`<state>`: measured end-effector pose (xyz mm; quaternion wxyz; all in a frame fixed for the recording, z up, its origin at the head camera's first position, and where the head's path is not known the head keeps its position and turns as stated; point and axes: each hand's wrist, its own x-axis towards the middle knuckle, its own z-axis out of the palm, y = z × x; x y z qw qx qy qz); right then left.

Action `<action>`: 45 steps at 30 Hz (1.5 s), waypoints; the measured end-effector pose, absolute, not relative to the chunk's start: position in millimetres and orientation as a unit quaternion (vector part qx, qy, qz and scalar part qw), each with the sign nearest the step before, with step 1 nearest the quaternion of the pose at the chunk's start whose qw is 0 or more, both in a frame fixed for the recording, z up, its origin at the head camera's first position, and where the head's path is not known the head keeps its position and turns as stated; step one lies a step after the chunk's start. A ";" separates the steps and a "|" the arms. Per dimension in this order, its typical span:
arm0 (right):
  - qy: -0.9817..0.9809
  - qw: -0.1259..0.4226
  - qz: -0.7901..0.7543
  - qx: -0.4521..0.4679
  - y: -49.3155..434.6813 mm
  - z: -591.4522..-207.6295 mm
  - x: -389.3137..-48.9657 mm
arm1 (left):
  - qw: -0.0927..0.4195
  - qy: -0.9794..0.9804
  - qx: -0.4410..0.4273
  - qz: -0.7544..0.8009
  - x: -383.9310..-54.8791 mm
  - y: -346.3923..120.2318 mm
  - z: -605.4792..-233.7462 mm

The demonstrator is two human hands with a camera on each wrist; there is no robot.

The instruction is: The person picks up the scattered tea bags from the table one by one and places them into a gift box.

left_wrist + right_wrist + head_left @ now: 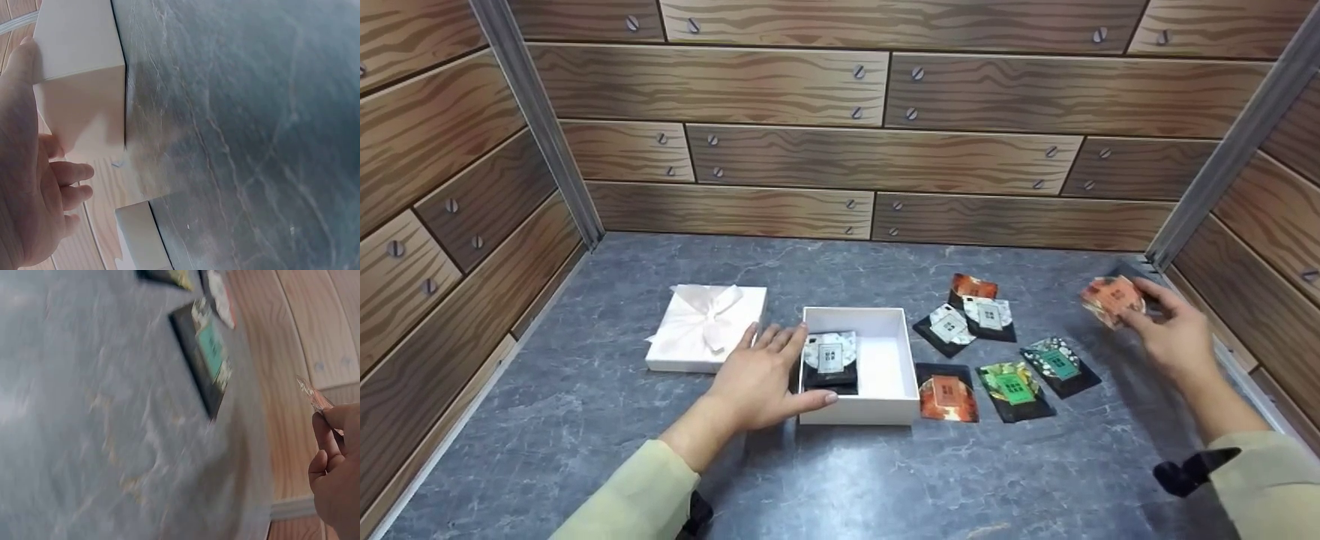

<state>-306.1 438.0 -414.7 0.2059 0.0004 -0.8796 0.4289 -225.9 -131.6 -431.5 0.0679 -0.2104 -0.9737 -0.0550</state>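
Observation:
A white box (859,411) without its lid stands mid-table, with black sachets bearing a white floral label (831,358) in its left part. My left hand (761,382) rests against the box's left side, fingers extended along the wall and thumb over the front rim. In the left wrist view, that hand (28,180) touches the white box (84,107). Off to the far right, my right hand (1177,341) pinches an orange-labelled sachet (1114,300) above the table. The right wrist view shows the sachet (315,395) edge-on between thumb and fingers.
Left of the box lies its white lid (709,330) with a ribbon bow. To the right lie an orange sachet (949,394), a bright green one (1016,391), a teal one (1061,366), and a small pile of white-labelled sachets (990,317) with an orange one (975,286). Wood-patterned panels enclose the table.

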 end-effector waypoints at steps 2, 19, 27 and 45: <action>-0.873 0.208 0.441 0.006 428.1 -407.3 -305.6 | 0.069 -0.973 -0.211 -0.056 -225.8 -131.5 -431.2; -0.834 0.183 0.511 0.102 336.8 -361.1 -301.7 | 0.058 -0.975 -0.208 -0.061 -225.9 -133.0 -431.0; -0.820 0.155 0.531 0.143 300.8 -350.8 -292.8 | 0.058 -0.975 -0.208 -0.056 -226.1 -132.4 -431.4; -0.815 0.083 0.538 0.197 228.3 -351.0 -282.5 | 0.055 -0.975 -0.205 -0.058 -225.0 -131.8 -431.5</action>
